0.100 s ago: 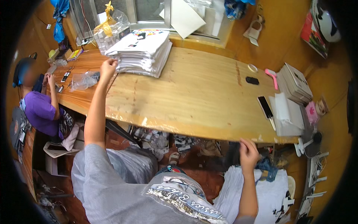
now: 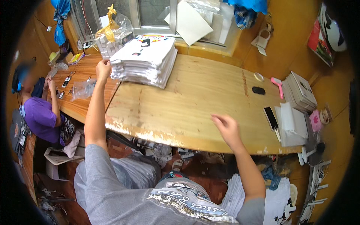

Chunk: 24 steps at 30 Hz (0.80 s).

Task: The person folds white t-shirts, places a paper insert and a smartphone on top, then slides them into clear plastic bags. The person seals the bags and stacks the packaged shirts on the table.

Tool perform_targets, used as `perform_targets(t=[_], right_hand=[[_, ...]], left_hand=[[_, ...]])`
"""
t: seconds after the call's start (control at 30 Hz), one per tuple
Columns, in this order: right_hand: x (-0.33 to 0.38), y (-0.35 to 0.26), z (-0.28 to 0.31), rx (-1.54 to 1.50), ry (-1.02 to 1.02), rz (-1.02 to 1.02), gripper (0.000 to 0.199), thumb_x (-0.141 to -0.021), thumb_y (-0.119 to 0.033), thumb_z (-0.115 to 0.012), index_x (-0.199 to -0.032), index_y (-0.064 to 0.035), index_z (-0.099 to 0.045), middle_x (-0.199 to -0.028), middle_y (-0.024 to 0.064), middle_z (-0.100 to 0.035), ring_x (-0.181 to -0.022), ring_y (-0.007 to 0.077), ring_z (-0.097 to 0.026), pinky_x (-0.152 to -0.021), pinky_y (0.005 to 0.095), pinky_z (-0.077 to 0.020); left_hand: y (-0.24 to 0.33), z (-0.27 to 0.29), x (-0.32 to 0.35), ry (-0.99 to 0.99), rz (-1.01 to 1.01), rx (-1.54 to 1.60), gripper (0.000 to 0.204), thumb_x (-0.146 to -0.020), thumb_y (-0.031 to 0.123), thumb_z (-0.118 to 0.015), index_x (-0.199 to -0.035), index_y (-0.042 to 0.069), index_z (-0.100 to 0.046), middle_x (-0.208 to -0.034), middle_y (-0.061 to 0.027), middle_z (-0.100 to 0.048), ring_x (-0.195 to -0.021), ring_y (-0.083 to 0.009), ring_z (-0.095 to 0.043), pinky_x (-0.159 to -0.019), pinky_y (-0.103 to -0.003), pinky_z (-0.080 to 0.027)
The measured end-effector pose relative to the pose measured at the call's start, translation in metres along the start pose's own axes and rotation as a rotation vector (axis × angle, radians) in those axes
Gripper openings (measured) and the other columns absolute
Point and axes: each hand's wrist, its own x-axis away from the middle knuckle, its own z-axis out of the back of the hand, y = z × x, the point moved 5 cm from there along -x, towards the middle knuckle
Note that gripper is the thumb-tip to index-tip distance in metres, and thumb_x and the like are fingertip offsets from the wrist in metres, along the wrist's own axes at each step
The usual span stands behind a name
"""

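Note:
A thick stack of folded white T-shirts (image 2: 144, 56) with a colourful print on the top one sits at the table's far left. Beside the stack's left corner, my left hand (image 2: 104, 70) is closed; whether its fingers pinch cloth there is hidden. My right hand (image 2: 228, 130) hovers over the front right part of the wooden table (image 2: 180, 101), its fingers loosely stretched out toward the left and holding nothing.
At the right lie a smartphone (image 2: 270, 118), a pink-handled tool (image 2: 277, 87), a tape roll (image 2: 258, 77) and stacked sheets (image 2: 300, 92). A co-worker in purple (image 2: 41, 116) sits at the left. Below right is a pile of white garments (image 2: 275, 198).
My right hand has risen from below the table's front edge and moved left over the tabletop. My left hand stays by the stack's left corner. The whole view has shifted slightly.

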Motion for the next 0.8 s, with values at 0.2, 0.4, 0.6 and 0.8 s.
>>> perform_targets(t=[0.2,0.4,0.6,0.8], right_hand=[[-0.202,0.019,-0.15,-0.384,-0.132,-0.223,0.028,-0.076,-0.012,-0.056,-0.098,0.0064,-0.054,-0.075,0.0062,-0.058,-0.064,0.0106,-0.052,-0.058,0.0217,-0.0426],[-0.272,0.066,-0.205,-0.27,-0.117,-0.433,0.018,-0.073,-0.009,-0.056,-0.083,0.0058,-0.055,-0.074,0.0086,-0.057,-0.062,0.0149,-0.052,-0.057,0.027,-0.0426],[-0.288,0.069,-0.221,-0.259,-0.156,-0.506,0.012,-0.068,-0.007,-0.059,-0.071,0.0043,-0.057,-0.064,0.0114,-0.056,-0.055,0.0187,-0.053,-0.046,0.0338,-0.04],[-0.29,0.043,-0.224,-0.383,-0.215,-0.691,0.027,-0.075,-0.01,-0.056,-0.096,0.0069,-0.049,-0.085,0.0151,-0.057,-0.071,0.0238,-0.057,-0.054,0.0306,-0.0468]], left_hand=[[-0.047,-0.081,-0.051,-0.27,0.17,-0.313,0.047,-0.075,0.044,-0.051,-0.084,-0.001,-0.061,-0.086,-0.0232,-0.058,-0.086,-0.0355,-0.056,-0.075,-0.041,-0.042],[-0.043,-0.094,-0.064,-0.45,0.173,-0.346,0.053,-0.063,0.041,-0.067,-0.086,-0.005,-0.058,-0.091,-0.0238,-0.057,-0.088,-0.0339,-0.055,-0.075,-0.038,-0.043],[-0.06,-0.11,-0.071,-0.539,0.101,-0.299,0.049,-0.062,0.035,-0.07,-0.086,-0.006,-0.057,-0.091,-0.0254,-0.056,-0.09,-0.0337,-0.055,-0.076,-0.038,-0.042],[-0.045,-0.105,-0.068,-0.426,0.007,-0.151,0.048,-0.066,0.021,-0.066,-0.103,0.0,-0.044,-0.091,-0.0236,-0.055,-0.088,-0.0332,-0.055,-0.075,-0.037,-0.042]])
